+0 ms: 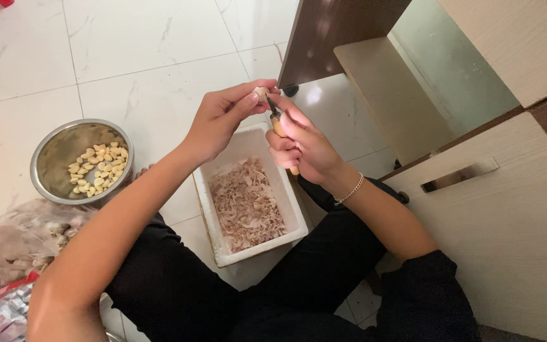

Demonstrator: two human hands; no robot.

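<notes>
White marbled floor tiles carry the scene, with a person seated on them in black trousers, legs folded around a white rectangular tub half filled with papery pinkish garlic skins. Directly above the far end of the tub, both hands meet: the left hand pinches a single garlic clove between thumb and fingertips, closed firmly on it, while the right hand, a thin chain bracelet at its wrist, is wrapped tight around the pale wooden handle of a small knife whose dark blade tip touches the clove. To the left of the tub stands a round steel bowl holding peeled, cream-coloured cloves; nearer the person on that side lies a clear plastic bag of unpeeled garlic. To the right of the tub rises a light wooden cabinet with a recessed metal handle, and beyond the tub a dark brown panel stands on the floor.
</notes>
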